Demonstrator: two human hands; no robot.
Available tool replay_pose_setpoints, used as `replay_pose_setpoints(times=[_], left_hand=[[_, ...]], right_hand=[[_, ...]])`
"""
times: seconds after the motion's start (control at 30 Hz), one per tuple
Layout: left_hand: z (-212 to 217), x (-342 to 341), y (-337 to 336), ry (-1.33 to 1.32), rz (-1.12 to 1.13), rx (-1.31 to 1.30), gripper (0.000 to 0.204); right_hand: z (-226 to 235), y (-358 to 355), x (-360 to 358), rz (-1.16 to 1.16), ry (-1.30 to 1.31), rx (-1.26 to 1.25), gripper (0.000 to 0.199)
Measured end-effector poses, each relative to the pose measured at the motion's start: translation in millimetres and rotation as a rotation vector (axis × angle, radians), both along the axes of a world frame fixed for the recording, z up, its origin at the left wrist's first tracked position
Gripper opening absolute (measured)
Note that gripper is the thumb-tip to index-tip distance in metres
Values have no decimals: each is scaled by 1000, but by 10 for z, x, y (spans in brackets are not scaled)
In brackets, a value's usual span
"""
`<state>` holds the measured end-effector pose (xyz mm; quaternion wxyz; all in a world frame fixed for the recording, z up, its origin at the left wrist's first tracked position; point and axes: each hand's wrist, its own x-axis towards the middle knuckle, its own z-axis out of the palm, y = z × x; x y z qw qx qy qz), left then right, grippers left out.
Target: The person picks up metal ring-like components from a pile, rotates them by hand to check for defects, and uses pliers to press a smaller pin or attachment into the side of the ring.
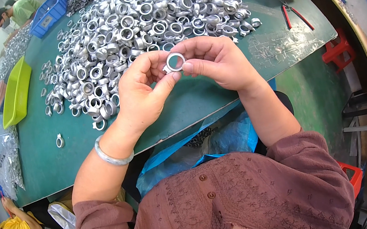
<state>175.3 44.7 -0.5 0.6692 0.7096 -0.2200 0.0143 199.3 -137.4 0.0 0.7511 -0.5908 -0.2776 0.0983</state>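
Both hands, left (pixel 140 92) and right (pixel 216 62), pinched one silver metal ring fitting (pixel 174 61) above the green desk (pixel 182 107). Large heap of like silver fittings (pixel 132 27) lay behind, seemingly still unhandled; work judged far from finished.

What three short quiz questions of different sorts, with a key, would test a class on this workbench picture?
1. True or false: both hands hold one metal ring above the green table.
2. What does the left hand wear at the wrist?
3. The green tray lies: A) left of the pile of rings; B) right of it; C) on the lap.

Key: 1 true. 2 a bracelet. 3 A. The right hand grips the ring's right side.
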Motion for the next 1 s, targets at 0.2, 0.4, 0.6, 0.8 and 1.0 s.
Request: replay_pose_setpoints(times=[0.2,0.4,0.6,0.8,1.0], left_hand=[[-14,24,4,75,-33,-70,30],[-34,37,15,64,-48,-94,31],[-14,32,-2,134,-40,-188,31],[-32,57,28,152,-18,-186,32],[-17,88,59,284,-62,-255,29]], right_hand=[[9,-26,21,-18,62,-46,23],[9,-32,28,-35,62,-60,22],[3,-30,24,-52,79,-70,21],[17,-19,10,-67,95,-105,18],[45,-4,-15,-72,111,-132,14]])
